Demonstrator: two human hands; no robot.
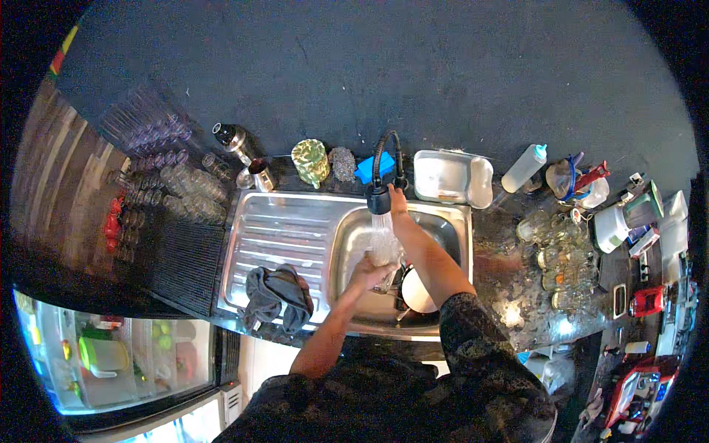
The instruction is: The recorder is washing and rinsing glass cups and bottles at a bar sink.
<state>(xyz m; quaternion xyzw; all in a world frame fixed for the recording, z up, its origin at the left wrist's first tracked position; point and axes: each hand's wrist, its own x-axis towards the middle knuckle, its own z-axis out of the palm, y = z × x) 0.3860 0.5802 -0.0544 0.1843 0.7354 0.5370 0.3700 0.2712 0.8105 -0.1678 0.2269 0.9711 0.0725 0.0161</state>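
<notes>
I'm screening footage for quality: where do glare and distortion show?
In the head view, bright glare spots the countertop right of the sink, the ribbed drainboard shows streaked reflections, and the wood-patterned surface at left curves toward the black rim.

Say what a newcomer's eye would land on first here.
First, probably, the water spraying mid-picture from the black tap, which the right hand grips, toward clear glassware in the left hand over the sink. Next, perhaps, the dark cloth heaped on the drainboard to the left, and the camouflage-patterned canister behind that drainboard.
</notes>
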